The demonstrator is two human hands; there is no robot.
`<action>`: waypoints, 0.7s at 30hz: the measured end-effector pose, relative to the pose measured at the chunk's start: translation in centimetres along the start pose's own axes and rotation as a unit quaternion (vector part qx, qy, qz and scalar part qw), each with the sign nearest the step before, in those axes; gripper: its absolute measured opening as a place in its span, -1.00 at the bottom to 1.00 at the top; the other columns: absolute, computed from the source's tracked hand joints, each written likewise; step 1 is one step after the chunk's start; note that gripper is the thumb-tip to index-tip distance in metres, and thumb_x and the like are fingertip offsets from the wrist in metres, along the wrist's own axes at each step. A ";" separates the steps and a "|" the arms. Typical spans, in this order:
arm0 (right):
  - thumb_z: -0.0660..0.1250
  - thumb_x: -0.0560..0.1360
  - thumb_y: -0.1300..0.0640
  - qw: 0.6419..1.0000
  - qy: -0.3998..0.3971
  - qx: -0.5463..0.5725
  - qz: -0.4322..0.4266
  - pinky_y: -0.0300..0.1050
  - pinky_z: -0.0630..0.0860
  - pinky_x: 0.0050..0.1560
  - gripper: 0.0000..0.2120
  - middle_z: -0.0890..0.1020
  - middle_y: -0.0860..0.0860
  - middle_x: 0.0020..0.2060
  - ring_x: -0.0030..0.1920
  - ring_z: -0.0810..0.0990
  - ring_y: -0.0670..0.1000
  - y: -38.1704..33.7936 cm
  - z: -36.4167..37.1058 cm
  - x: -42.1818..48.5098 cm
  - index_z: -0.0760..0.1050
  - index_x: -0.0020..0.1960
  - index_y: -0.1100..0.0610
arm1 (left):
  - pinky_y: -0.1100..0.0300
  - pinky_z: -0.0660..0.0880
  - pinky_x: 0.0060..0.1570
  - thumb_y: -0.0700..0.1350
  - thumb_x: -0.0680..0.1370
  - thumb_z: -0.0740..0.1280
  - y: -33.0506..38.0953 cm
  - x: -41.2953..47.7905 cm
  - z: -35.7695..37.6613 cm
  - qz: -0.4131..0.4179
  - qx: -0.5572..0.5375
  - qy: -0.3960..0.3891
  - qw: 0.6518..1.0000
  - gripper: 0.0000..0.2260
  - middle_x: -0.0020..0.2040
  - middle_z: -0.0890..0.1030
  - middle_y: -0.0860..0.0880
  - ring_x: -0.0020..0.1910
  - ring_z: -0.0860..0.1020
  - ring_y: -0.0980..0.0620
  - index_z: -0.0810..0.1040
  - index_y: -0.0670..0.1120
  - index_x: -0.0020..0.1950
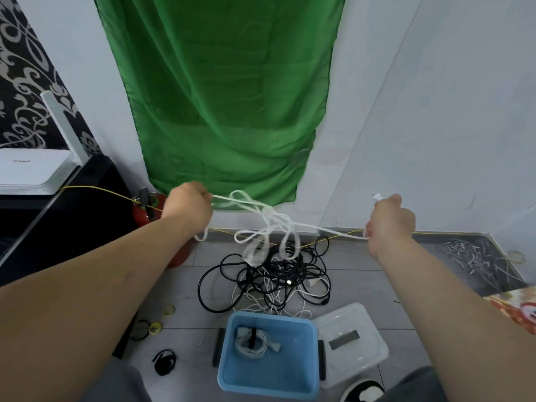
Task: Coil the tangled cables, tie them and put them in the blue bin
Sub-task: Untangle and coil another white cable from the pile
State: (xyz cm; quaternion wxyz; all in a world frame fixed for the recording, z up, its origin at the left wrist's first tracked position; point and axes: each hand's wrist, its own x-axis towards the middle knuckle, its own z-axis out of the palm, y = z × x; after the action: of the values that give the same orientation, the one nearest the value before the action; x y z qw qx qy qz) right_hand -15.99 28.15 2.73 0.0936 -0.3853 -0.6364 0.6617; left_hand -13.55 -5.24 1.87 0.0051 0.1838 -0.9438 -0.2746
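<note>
Bare forearms stretch forward, spread wide. The left hand (pixel 187 203) and right hand (pixel 390 221) each clench an end of the knotted white cable (pixel 269 224), taut between them. A blue plastic bin (pixel 275 377) lies below them.

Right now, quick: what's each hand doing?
Left hand: closed, gripping one end of the knotted white cable.
Right hand: closed, gripping the other end, with its white plug sticking out above the fist.

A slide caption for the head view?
Left hand and right hand stretch a knotted white cable over the tangled pile.
</note>
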 end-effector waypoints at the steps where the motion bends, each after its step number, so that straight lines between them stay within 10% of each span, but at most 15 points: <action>1: 0.12 0.59 0.02 0.999 0.023 -0.032 -0.025 -0.11 0.25 -0.38 -0.74 0.39 0.03 -0.35 -0.39 0.31 0.08 0.1 -0.3 0.2 0.36 -0.23 0.11 | 0.07 0.49 -0.14 -0.16 0.65 0.27 -0.4 0.1 -0.4 -0.010 0.046 0.011 0.999 -0.84 -0.03 0.66 -0.23 -0.09 0.59 -0.20 0.62 -0.20 0.06; 8: 0.06 0.70 -0.06 0.992 -0.121 0.012 -0.028 -0.16 0.24 -0.43 -0.64 0.29 -0.03 -0.49 -0.52 0.23 -0.01 0.0 1.9 -2.3 0.45 -0.12 0.12 | 0.13 0.59 -0.27 -0.07 0.63 0.31 1.9 -1.5 1.4 0.132 -0.102 -0.092 0.982 -0.86 -0.24 0.70 -0.07 -0.25 0.67 -0.10 0.59 -0.04 -0.10; 14: 0.01 0.73 -0.02 0.951 -0.250 0.164 0.074 -0.18 0.30 -0.40 -0.65 0.26 -0.08 -0.55 -0.58 0.23 -0.05 -1.4 2.4 -3.5 0.36 -0.17 0.06 | 0.05 0.63 -0.04 -0.18 0.58 0.27 1.8 -1.0 1.4 0.090 0.188 -0.147 0.967 -0.77 0.09 0.64 -0.12 -0.02 0.62 -0.08 0.58 -0.14 0.21; 19: -0.02 0.74 -0.10 0.897 -0.334 0.270 0.109 -0.08 0.46 -0.20 -0.62 0.33 -0.04 -0.47 -0.48 0.41 -0.01 -1.6 3.3 -5.8 0.37 -0.09 0.09 | 0.22 0.38 0.31 0.09 0.49 0.51 6.4 -5.2 2.4 0.179 -0.105 -0.271 0.940 -0.35 0.45 0.47 0.10 0.38 0.47 0.09 0.37 0.04 0.54; 21: -0.02 0.74 -0.09 0.881 -0.353 0.295 0.110 -0.05 0.49 -0.16 -0.61 0.35 -0.02 -0.46 -0.45 0.45 0.01 -1.9 3.7 -6.8 0.39 -0.09 0.11 | 0.14 0.51 0.28 0.03 0.52 0.51 8.2 -6.3 3.7 0.195 -0.207 -0.295 0.912 -0.56 0.26 0.65 0.06 0.22 0.60 0.12 0.54 0.00 0.36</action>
State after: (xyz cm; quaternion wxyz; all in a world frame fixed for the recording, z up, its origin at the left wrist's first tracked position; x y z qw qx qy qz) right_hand -14.32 21.42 6.73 -0.1011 -0.1488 -0.3556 0.9172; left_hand -10.87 5.31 3.53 -0.1818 -0.0986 -0.8415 -0.4990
